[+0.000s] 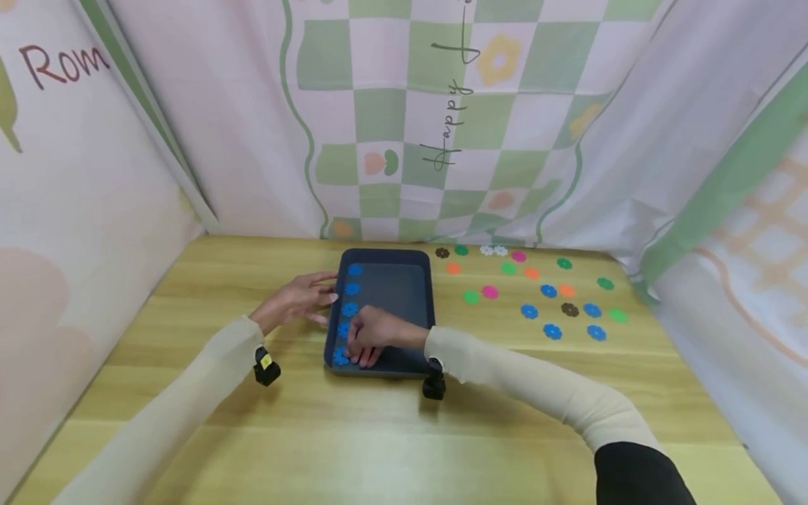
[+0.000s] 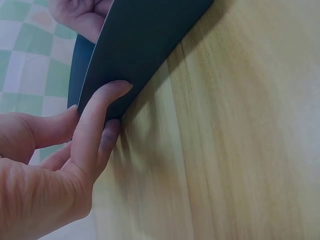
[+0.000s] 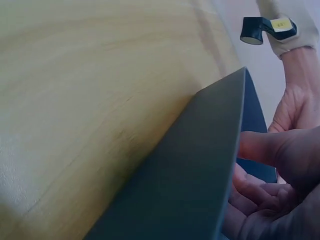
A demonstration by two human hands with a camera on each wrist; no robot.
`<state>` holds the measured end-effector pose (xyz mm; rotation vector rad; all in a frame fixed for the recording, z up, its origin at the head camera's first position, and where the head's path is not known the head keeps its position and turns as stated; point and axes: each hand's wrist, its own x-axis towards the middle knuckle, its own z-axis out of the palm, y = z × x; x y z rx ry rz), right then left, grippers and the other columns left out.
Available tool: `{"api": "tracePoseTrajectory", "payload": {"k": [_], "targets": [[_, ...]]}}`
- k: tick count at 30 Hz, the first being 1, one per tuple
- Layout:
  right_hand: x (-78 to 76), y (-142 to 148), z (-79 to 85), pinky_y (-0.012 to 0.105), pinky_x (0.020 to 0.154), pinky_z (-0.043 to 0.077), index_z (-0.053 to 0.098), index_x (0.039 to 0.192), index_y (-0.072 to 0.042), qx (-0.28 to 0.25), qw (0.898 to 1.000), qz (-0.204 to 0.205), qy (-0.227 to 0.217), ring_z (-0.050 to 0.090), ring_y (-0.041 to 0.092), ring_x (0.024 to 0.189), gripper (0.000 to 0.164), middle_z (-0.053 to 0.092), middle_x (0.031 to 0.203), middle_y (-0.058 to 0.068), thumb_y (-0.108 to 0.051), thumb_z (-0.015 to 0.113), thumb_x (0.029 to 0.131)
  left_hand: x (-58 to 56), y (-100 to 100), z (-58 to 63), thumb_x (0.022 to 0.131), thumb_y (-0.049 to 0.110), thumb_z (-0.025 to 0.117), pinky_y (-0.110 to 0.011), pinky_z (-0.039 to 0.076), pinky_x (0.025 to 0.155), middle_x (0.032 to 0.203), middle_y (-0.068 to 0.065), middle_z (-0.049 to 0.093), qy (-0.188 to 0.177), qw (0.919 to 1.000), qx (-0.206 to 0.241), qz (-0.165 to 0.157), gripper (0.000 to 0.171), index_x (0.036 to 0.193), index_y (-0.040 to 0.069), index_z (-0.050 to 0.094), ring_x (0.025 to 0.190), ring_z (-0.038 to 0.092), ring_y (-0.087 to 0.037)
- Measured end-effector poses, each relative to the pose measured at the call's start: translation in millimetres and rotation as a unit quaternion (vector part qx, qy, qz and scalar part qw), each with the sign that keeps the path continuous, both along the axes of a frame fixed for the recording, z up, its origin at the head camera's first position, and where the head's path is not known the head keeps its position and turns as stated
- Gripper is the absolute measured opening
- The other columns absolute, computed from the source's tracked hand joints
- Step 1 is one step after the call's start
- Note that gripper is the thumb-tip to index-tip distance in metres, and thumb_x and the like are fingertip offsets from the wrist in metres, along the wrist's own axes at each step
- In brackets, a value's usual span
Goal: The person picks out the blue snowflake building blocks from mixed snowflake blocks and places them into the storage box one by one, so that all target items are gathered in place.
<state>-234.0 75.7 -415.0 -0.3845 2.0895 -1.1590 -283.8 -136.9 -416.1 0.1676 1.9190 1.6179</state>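
A dark rectangular tray [image 1: 385, 255] lies on the table, with several blue flower-shaped pieces [image 1: 351, 288] in a column along its left side. My right hand [image 1: 374, 333] is inside the tray at its near left, fingers curled. Its fingertips pinch the edge of the nearest blue flower-shaped piece [image 1: 339, 357]; the exact contact is partly hidden. On the tray's left side, my left hand [image 1: 297, 298] rests with spread, fairly straight fingers touching the rim. In the left wrist view, one finger [image 2: 95, 110] lies against the outer wall. The right wrist view shows the tray's wall [image 3: 200, 150] beside the right hand.
Right of the tray, loose flower-shaped and round pieces are scattered: blue [image 1: 552, 331], brown [image 1: 569, 309], green [image 1: 564, 263], orange [image 1: 532, 273], pink [image 1: 489, 292] and white [image 1: 486, 250]. A patterned curtain [image 1: 442, 126] hangs behind the wooden table [image 1: 353, 435].
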Motion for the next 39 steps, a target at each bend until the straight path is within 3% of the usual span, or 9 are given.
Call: {"api": "tracePoseTrajectory", "payload": {"k": [5, 12, 15, 21, 25, 32, 36, 39], "targets": [[1.3, -2, 3.8, 0.034, 0.059, 0.067, 0.068, 0.088, 0.000, 0.015, 1.000, -0.009, 0.016, 0.068, 0.017, 0.056, 0.009, 0.076, 0.078, 0.017, 0.002, 0.076, 0.091, -1.0, 1, 1.1, 0.109, 0.002, 0.051, -0.036, 0.067, 0.082, 0.171, -0.029, 0.015, 0.003, 1.0000, -0.004, -0.005, 0.071, 0.169, 0.007, 0.013, 0.151, 0.033, -0.048], [-0.3, -4, 6.1, 0.029, 0.054, 0.063, 0.067, 0.091, -0.004, 0.030, 0.997, 0.029, 0.066, 0.066, 0.014, 0.056, 0.012, 0.075, 0.075, 0.009, -0.004, 0.079, 0.092, 0.0, 1, 0.2, 0.109, 0.000, 0.050, -0.035, 0.067, 0.080, 0.171, -0.028, 0.015, -0.007, 1.0000, 0.000, 0.000, 0.071, 0.169, 0.009, 0.013, 0.150, 0.037, -0.047], [-2.5, -2, 8.0, 0.027, 0.053, 0.061, 0.066, 0.101, -0.001, 0.028, 0.996, 0.038, 0.074, 0.064, 0.013, 0.056, 0.015, 0.074, 0.075, 0.007, -0.004, 0.078, 0.093, 0.0, 1, 0.1, 0.109, -0.001, 0.050, -0.034, 0.067, 0.078, 0.171, -0.029, 0.016, -0.007, 1.0000, 0.006, 0.002, 0.071, 0.169, 0.008, 0.013, 0.149, 0.038, -0.047], [-5.1, 8, 11.9, 0.028, 0.053, 0.059, 0.051, 0.131, 0.001, 0.017, 0.997, 0.033, 0.070, 0.064, 0.016, 0.060, 0.042, 0.072, 0.081, 0.011, -0.008, 0.075, 0.097, 0.4, 0, 0.9, 0.109, 0.000, 0.049, -0.032, 0.067, 0.078, 0.171, -0.029, 0.015, -0.006, 1.0000, 0.004, 0.001, 0.071, 0.169, 0.008, 0.013, 0.149, 0.037, -0.048], [-6.2, 16, 15.7, 0.030, 0.057, 0.060, 0.045, 0.140, 0.000, 0.010, 0.997, 0.028, 0.072, 0.067, 0.019, 0.066, 0.050, 0.073, 0.089, 0.014, -0.011, 0.073, 0.100, 0.2, -2, 1.6, 0.109, 0.002, 0.051, -0.033, 0.067, 0.079, 0.171, -0.029, 0.016, -0.002, 1.0000, 0.002, 0.001, 0.071, 0.169, 0.009, 0.013, 0.147, 0.040, -0.049], [-13.8, 36, 19.2, 0.031, 0.061, 0.062, 0.043, 0.144, 0.002, -0.008, 0.996, 0.004, 0.092, 0.068, 0.019, 0.073, 0.042, 0.072, 0.105, 0.021, -0.010, 0.060, 0.107, -2.9, -4, 3.6, 0.110, 0.003, 0.050, -0.034, 0.067, 0.080, 0.170, -0.031, 0.017, 0.006, 0.9999, -0.011, -0.008, 0.070, 0.169, 0.008, 0.013, 0.145, 0.044, -0.049], [-16.3, 52, 20.4, 0.034, 0.062, 0.062, 0.042, 0.144, 0.005, -0.015, 0.994, -0.010, 0.112, 0.068, 0.022, 0.074, 0.040, 0.071, 0.108, 0.023, -0.010, 0.055, 0.109, -0.2, 1, 0.8, 0.110, 0.004, 0.050, -0.034, 0.067, 0.081, 0.170, -0.031, 0.018, 0.003, 0.9997, -0.016, -0.018, 0.068, 0.168, 0.007, 0.015, 0.144, 0.046, -0.047], [-17.6, 65, 24.1, 0.035, 0.062, 0.062, 0.042, 0.143, 0.005, -0.008, 0.992, -0.021, 0.128, 0.069, 0.025, 0.075, 0.040, 0.071, 0.108, 0.024, -0.011, 0.056, 0.109, 3.5, 10, 3.0, 0.109, 0.004, 0.052, -0.033, 0.067, 0.080, 0.170, -0.029, 0.021, -0.001, 0.9998, -0.021, -0.008, 0.068, 0.168, 0.008, 0.017, 0.144, 0.047, -0.045]]}}
